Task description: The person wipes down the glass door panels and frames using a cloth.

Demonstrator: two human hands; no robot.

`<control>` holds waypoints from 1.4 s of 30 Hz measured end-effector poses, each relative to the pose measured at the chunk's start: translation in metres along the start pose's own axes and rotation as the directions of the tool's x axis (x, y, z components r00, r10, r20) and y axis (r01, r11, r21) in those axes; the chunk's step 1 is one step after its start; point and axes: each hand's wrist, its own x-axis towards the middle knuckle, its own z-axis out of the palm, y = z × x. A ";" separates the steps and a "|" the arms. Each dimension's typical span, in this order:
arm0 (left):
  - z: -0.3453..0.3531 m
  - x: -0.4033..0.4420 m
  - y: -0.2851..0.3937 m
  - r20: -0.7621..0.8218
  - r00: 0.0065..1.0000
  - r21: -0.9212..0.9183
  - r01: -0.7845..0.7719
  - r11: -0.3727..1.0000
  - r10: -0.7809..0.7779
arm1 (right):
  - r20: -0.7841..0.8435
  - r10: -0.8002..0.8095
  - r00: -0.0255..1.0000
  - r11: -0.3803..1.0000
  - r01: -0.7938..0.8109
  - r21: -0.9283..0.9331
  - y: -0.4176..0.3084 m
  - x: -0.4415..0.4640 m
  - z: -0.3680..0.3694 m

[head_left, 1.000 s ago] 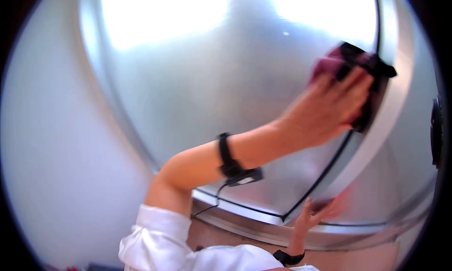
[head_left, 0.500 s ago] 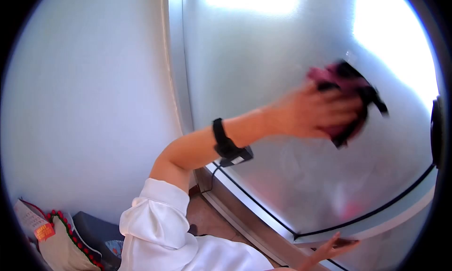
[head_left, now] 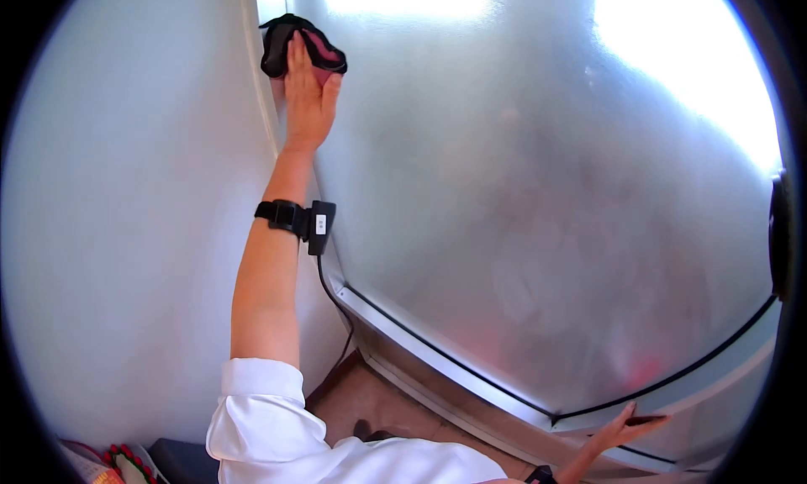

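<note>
Left hand (head_left: 309, 110), holding a cloth (head_left: 326, 54), has moved to the left side of the pane (head_left: 504, 190), bringing wiping there; right hand (head_left: 615, 434) below, grip unclear.

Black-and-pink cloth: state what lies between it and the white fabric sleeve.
In the head view: the left hand on the cloth, then the bare forearm with a black strap and black box, down to the sleeve.

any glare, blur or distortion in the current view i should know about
Head view: bright glare washes out patches at the top and upper right of the panel; head view: its lower part shows only hazy pinkish patches; head view: the frame edges look bowed and the corners are black; head view: the left hand and cloth look fairly sharp.
</note>
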 end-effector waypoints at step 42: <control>-0.032 0.094 0.243 0.233 0.898 -0.379 -0.269 0.885 0.373 | 0.063 0.031 0.998 0.991 -0.039 0.131 -0.152 0.081 -0.036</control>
